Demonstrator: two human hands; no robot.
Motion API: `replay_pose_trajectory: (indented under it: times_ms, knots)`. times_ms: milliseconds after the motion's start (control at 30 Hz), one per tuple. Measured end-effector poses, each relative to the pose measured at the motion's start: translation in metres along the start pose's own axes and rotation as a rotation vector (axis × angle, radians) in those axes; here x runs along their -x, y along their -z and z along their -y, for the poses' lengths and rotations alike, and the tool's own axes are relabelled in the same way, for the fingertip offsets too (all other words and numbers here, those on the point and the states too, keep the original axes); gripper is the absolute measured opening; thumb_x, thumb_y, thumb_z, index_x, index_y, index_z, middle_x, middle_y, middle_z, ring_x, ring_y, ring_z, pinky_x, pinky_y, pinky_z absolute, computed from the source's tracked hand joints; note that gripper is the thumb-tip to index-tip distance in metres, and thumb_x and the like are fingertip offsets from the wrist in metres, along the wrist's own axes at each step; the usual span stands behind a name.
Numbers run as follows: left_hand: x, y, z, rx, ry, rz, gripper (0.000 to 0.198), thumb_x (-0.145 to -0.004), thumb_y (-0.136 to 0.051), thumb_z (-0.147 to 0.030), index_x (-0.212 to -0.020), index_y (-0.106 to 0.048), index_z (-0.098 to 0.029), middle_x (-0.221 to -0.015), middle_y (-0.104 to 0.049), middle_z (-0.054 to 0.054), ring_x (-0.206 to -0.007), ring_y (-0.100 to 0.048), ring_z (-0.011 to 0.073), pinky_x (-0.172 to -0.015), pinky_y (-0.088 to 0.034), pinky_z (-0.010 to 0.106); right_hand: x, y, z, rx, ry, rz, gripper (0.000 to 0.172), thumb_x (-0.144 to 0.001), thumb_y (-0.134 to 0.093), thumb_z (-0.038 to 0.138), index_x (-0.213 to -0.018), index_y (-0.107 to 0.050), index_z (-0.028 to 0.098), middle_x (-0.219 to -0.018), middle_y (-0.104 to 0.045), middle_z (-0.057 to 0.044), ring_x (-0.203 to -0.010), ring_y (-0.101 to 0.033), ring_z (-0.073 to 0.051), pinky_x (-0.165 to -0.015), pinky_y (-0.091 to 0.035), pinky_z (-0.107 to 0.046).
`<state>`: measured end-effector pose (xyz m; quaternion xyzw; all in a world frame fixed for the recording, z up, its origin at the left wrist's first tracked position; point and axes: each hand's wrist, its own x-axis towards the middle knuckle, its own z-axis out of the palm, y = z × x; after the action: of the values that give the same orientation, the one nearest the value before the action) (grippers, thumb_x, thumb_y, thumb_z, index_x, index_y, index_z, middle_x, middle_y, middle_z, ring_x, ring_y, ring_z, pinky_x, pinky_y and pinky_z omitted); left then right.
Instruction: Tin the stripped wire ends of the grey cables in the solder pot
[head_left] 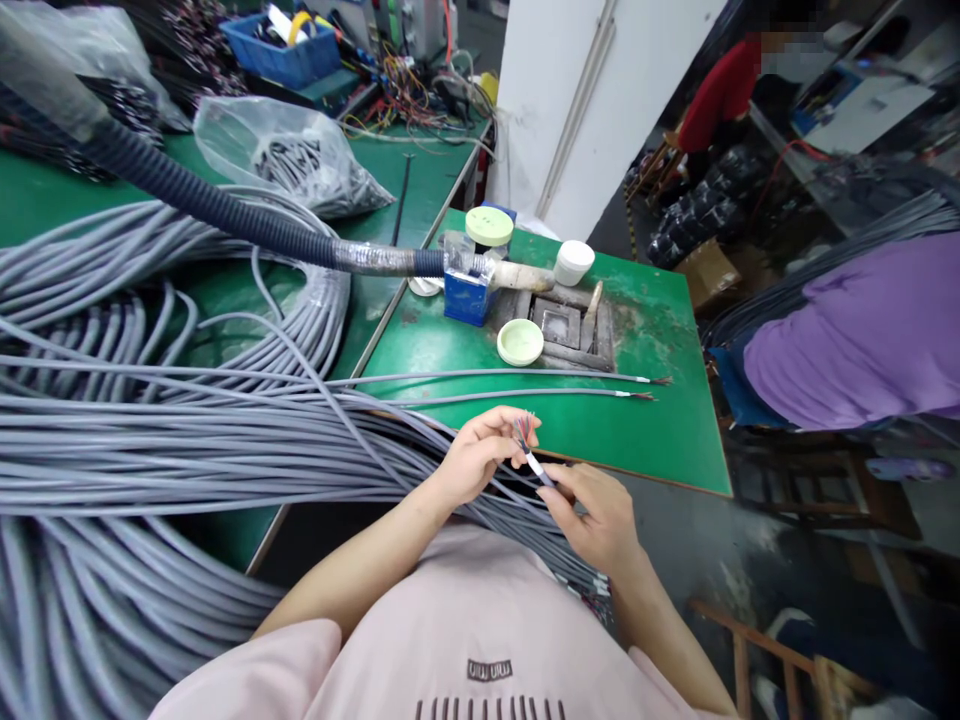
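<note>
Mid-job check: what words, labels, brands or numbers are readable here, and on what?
No text reads clearly.
Pink shirt: small dark block mark on the chest, too stylised to read.
Blue box: any label is too blurred to read.
Cable end pinched between left hand and right hand: no print visible.

Near the middle, the left hand (480,455) and the right hand (592,515) pinch the stripped end of a grey cable (534,464), its coloured wires fanned out at the fingertips. A thick cable bundle (187,450) runs in from the left. Farther off, two loose cables (525,374) lie across the green table (675,430), just near of a pale green lid (520,342).
</note>
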<state>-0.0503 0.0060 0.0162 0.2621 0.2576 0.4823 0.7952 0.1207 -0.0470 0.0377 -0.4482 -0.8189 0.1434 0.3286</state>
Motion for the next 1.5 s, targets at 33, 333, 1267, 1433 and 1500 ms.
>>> replay_pose_trajectory:
  times_ms: [33,333,1267,1433,1500]
  knots:
    - [0.000,0.000,0.000,0.018,0.017,-0.001,0.028,-0.058,-0.065,-0.012,-0.086,-0.069,-0.012,-0.070,-0.066,0.002,-0.053,-0.055,0.0076,-0.051,-0.045,0.018,0.000,0.000,0.000,-0.002,0.000,0.000,0.010,-0.088,-0.055,0.017,-0.096,-0.062,0.015,-0.059,-0.052,0.003,-0.055,-0.047,-0.011,-0.057,-0.035,-0.025]
    - [-0.003,0.001,0.002,0.056,0.064,-0.027,0.021,-0.062,-0.075,-0.020,-0.074,-0.060,-0.013,-0.062,-0.062,0.000,-0.046,-0.054,0.0065,-0.044,-0.044,0.015,0.000,0.000,0.000,-0.026,-0.002,0.010,0.011,-0.088,-0.054,0.016,-0.095,-0.061,0.016,-0.061,-0.054,0.002,-0.055,-0.048,-0.011,-0.058,-0.036,-0.026]
    - [-0.001,0.006,0.009,0.057,0.187,0.194,0.029,-0.068,-0.076,-0.036,-0.071,-0.059,-0.012,-0.058,-0.054,-0.001,-0.046,-0.047,0.0060,-0.043,-0.038,0.017,-0.004,0.000,-0.003,-0.035,0.147,0.053,0.017,-0.088,-0.055,0.019,-0.103,-0.062,0.017,-0.064,-0.061,-0.001,-0.059,-0.051,-0.013,-0.060,-0.038,-0.028]
    - [-0.002,0.006,0.004,0.051,0.060,0.079,0.021,-0.067,-0.076,-0.026,-0.074,-0.059,-0.014,-0.055,-0.052,-0.003,-0.044,-0.045,0.0061,-0.042,-0.036,0.017,-0.004,0.001,-0.002,-0.021,0.086,0.039,0.013,-0.089,-0.053,0.020,-0.098,-0.063,0.018,-0.066,-0.063,-0.002,-0.059,-0.054,-0.012,-0.061,-0.038,-0.027]
    - [-0.003,0.008,0.002,0.070,0.041,0.042,0.021,-0.064,-0.076,-0.023,-0.071,-0.058,-0.015,-0.055,-0.052,-0.003,-0.044,-0.045,0.0063,-0.041,-0.034,0.017,-0.005,0.001,-0.001,-0.023,0.076,0.029,0.013,-0.088,-0.053,0.019,-0.096,-0.063,0.018,-0.066,-0.064,-0.002,-0.059,-0.054,-0.012,-0.061,-0.038,-0.027]
